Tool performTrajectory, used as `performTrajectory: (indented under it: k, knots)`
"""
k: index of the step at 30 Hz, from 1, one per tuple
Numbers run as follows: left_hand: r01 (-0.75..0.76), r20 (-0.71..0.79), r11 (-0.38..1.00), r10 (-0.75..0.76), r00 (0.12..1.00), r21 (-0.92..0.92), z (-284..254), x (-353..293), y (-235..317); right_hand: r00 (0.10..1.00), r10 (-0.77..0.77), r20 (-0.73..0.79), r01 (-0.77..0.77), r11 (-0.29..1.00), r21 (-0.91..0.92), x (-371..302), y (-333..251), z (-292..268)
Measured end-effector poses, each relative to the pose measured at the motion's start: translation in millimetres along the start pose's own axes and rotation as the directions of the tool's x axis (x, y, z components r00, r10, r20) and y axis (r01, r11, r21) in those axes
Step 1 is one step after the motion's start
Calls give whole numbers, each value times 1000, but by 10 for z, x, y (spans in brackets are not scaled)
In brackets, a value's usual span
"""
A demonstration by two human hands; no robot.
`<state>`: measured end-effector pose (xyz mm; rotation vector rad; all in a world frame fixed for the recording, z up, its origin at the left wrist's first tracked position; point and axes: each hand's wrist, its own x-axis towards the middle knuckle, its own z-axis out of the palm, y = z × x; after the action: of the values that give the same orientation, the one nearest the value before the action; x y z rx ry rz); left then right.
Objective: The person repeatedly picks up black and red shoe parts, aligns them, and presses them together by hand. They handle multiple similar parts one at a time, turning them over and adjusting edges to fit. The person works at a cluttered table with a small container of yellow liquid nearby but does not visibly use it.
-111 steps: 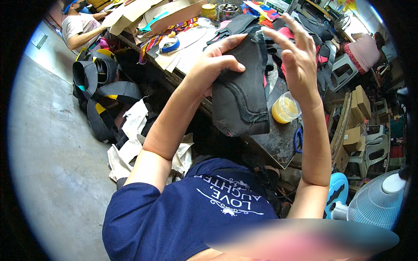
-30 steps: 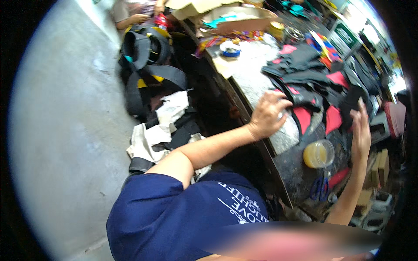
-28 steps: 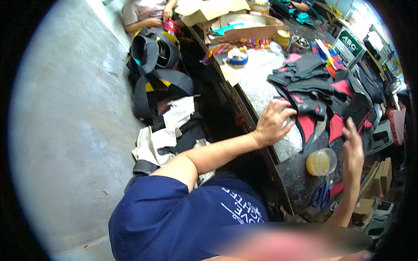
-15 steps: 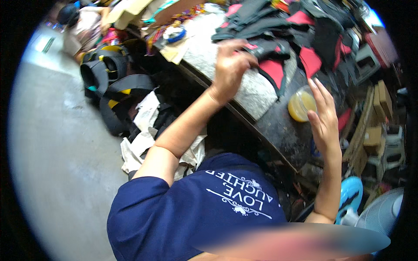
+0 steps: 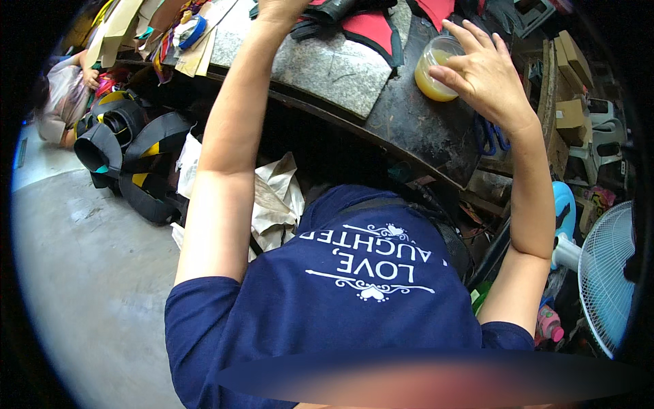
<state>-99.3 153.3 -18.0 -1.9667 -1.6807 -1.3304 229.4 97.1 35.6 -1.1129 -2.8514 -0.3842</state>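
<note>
Right hand [image 5: 485, 80] beside yellow-filled jar [image 5: 430, 84], grip wide; knock might spill it. Left hand [image 5: 283, 8] left of jar, can't tell grip.

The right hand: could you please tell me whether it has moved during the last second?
Yes: the right hand has moved leftward relative to the clear yellow-filled jar; its thumb now overlaps it in view.

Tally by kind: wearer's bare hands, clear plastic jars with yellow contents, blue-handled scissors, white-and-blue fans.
Left hand, partly cut off, and right hand: 2
Clear plastic jar: 1
Blue-handled scissors: 1
White-and-blue fan: 1
Total: 5
</note>
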Motion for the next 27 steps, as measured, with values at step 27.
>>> performTrajectory:
  k: [27]
  knots:
    - [-246,-36,946,259,965,209,-405,-439,453,875,393,-283,-38,639,768,-742,-298,205]
